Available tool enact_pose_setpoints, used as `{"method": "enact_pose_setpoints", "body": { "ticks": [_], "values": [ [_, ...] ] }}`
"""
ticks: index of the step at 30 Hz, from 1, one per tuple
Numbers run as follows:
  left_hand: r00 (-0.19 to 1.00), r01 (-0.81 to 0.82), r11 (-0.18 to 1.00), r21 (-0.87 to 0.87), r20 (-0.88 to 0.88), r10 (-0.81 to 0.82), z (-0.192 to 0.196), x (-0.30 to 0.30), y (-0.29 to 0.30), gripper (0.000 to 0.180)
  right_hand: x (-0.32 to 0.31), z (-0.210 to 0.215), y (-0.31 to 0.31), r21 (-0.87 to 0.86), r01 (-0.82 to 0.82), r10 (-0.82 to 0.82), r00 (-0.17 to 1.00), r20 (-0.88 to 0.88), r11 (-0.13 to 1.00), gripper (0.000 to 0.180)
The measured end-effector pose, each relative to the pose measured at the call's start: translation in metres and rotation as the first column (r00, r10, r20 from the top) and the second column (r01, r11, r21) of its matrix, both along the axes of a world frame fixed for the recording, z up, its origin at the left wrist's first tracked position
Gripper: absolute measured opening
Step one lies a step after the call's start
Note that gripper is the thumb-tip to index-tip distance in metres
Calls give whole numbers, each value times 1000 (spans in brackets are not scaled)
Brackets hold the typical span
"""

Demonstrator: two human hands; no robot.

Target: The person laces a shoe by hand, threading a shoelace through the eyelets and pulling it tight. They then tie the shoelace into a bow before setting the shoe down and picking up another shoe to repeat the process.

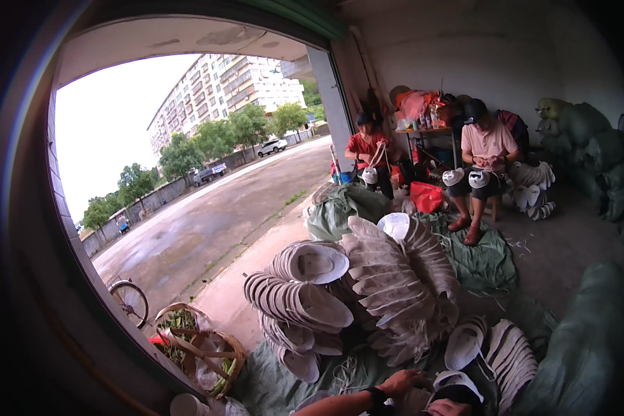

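At the lower edge my left hand (pixel 405 382), with a dark band on its wrist, shows its back. Its fingers curl together just left of a pale shoe upper (pixel 456 379), and what they hold, if anything, is hidden. Only part of my right hand (pixel 448 408) shows at the bottom edge, closed on the near part of that upper, which has a dark opening. Just beyond it lies another pale upper (pixel 464 344), beside a nested row of uppers (pixel 512 360). Tall nested stacks of uppers (pixel 388 274) rise in front of me.
Green sheeting (pixel 274 378) lies under the stacks. A wicker basket (pixel 232 360) with greens stands at the left, near a bicycle wheel (pixel 130 303). Two people sit beyond, each handling uppers; a red bag (pixel 426 197) is between them. Large green sacks (pixel 582 347) line the right.
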State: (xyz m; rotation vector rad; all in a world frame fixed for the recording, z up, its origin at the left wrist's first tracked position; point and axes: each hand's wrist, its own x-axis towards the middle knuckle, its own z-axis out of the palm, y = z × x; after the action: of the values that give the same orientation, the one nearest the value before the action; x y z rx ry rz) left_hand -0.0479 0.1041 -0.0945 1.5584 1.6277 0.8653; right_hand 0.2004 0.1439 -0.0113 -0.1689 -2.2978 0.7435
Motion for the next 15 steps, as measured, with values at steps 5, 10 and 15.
{"method": "enact_pose_setpoints", "body": {
  "ticks": [5, 10, 15],
  "values": [
    [984, 71, 997, 32, -163, -65, -9, -13, -2, 34, -2, 9, -7, -41, -27, 29, 999, 38, 999, 8],
    [965, 99, 991, 90, -251, -74, 0, -12, -9, 38, -6, 5, -10, -111, -32, 37, 998, 46, 993, 9],
    [954, 123, 989, 88, -284, -93, 1, -11, -4, 36, -11, 22, -5, -160, -68, 64, 998, -27, 985, 6]
  ]
}}
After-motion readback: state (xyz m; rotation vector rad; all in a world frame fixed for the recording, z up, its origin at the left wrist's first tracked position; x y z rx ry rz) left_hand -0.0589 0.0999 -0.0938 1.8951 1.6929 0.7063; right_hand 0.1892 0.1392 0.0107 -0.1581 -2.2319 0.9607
